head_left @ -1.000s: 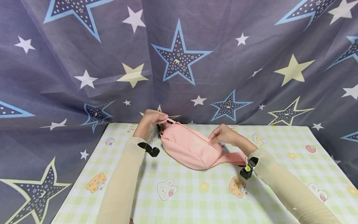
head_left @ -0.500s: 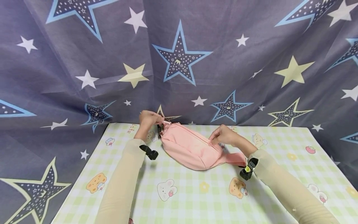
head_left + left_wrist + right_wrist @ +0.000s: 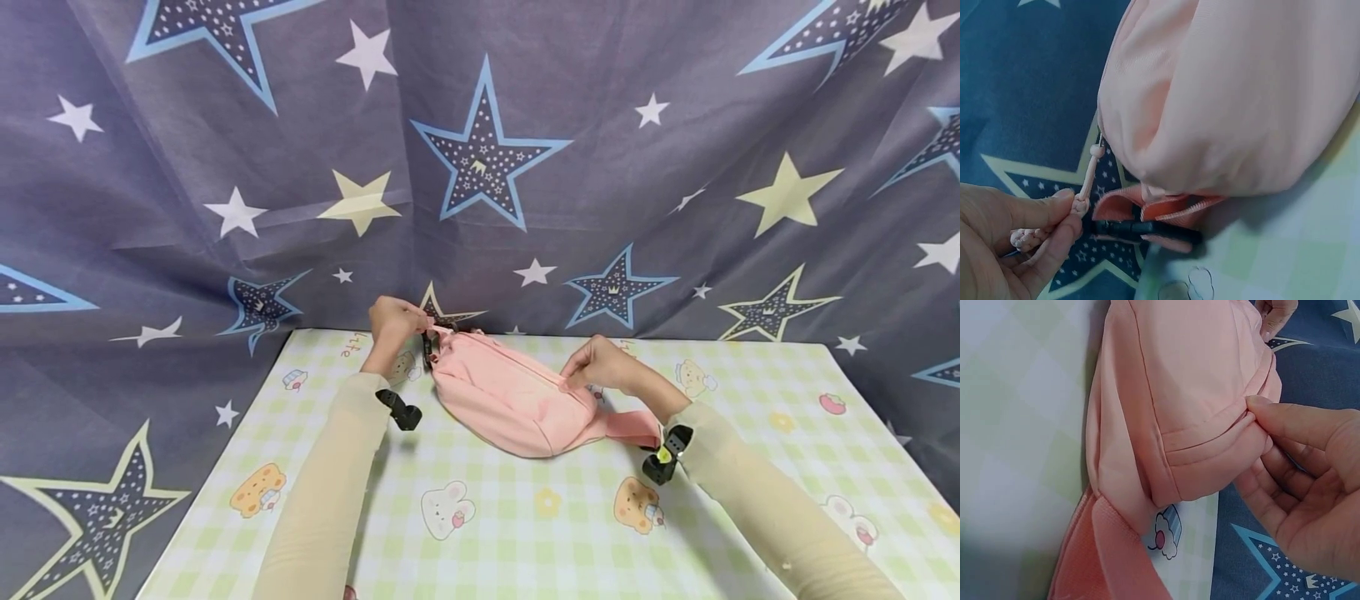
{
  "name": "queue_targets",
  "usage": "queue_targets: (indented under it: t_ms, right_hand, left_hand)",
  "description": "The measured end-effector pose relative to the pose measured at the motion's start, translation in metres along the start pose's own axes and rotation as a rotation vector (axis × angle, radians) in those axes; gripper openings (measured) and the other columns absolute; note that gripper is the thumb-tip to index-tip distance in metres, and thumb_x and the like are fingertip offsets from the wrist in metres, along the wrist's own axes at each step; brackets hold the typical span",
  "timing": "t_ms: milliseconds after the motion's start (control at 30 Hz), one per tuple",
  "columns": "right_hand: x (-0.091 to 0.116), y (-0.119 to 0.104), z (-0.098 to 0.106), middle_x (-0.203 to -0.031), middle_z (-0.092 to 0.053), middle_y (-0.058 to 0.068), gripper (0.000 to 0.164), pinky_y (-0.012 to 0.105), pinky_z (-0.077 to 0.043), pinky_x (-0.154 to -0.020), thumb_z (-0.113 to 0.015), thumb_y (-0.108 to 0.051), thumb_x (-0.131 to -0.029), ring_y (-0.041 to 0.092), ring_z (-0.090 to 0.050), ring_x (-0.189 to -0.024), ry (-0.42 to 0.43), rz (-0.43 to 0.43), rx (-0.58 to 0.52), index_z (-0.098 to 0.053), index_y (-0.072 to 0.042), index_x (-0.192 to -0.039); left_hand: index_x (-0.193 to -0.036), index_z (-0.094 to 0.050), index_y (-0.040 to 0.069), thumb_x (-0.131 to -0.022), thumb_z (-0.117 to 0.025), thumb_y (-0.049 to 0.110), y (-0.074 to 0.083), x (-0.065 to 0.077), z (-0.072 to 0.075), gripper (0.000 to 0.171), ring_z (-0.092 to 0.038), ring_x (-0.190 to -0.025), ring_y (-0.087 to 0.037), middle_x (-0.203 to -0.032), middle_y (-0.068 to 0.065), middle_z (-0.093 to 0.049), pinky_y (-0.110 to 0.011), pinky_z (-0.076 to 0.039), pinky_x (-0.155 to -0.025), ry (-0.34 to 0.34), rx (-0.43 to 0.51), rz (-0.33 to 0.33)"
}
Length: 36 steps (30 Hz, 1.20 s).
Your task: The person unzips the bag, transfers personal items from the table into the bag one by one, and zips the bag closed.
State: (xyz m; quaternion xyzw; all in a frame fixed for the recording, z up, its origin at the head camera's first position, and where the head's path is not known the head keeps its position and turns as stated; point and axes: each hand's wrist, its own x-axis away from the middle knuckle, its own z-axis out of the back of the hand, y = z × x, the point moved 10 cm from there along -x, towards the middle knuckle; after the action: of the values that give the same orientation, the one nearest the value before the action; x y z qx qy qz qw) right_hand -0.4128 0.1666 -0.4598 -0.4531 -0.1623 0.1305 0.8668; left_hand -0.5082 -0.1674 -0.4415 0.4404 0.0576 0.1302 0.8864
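A pink waist bag (image 3: 502, 387) lies tilted on the table, its zip running along the top edge. In the left wrist view, my left hand (image 3: 1019, 240) pinches a braided pink zip pull cord (image 3: 1088, 178) between thumb and fingers, drawn out from the bag's left end. My right hand (image 3: 603, 362) pinches the bag's fabric beside the zip (image 3: 1210, 437) near its right end, thumb on top. Below the left end hangs a black buckle (image 3: 1147, 230) on pink webbing. A wide pink strap (image 3: 633, 425) extends from the right end. What the bag holds is hidden.
A green and white checked cloth (image 3: 510, 542) with cartoon prints covers the table. Behind its far edge hangs a dark curtain (image 3: 480, 267) with stars. Each wrist carries a black camera mount.
My left hand has moved slightly left, drawing the zip pull with it. A dark gap that showed at the bag's left top end has narrowed. My right hand stays in place.
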Motion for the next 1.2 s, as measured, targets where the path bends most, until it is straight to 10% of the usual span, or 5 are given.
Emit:
queue_targets:
  t_ms: [433,900,1200]
  right_hand:
    - [0.005,0.001,0.004,-0.072,-0.075,0.006,0.015,0.025,-0.048,-0.057,-0.08,0.002,-0.081,0.009,-0.056,-0.06,0.001,-0.003,-0.045,-0.076,0.01,-0.092]
    - [0.005,0.009,0.0,-0.07,-0.07,-0.004,0.015,0.027,-0.051,-0.064,-0.081,-0.004,-0.083,0.008,-0.057,-0.065,0.034,-0.054,-0.021,-0.077,0.005,-0.094]
    - [0.012,0.011,0.005,-0.087,-0.074,0.005,0.027,0.028,-0.053,-0.066,-0.076,-0.01,-0.09,0.015,-0.059,-0.071,-0.022,-0.04,-0.018,-0.072,0.007,-0.11]
  left_hand:
    - [-0.082,-0.083,0.007,-0.081,-0.081,0.015,0.004,0.01,-0.001,0.008,-0.073,-0.093,-0.035,-0.085,-0.012,-0.079,-0.046,-0.059,-0.09,0.081,-0.083,-0.073]
    - [-0.086,-0.077,0.009,-0.08,-0.083,0.02,0.018,0.02,-0.019,0.014,-0.07,-0.093,-0.034,-0.092,-0.01,-0.077,-0.046,-0.059,-0.081,-0.023,-0.287,-0.125]
    - [-0.048,-0.037,0.022,-0.08,-0.062,0.01,0.05,0.028,-0.031,0.042,-0.055,-0.069,-0.025,-0.053,0.005,-0.039,-0.041,-0.051,-0.066,-0.101,-0.514,-0.275]
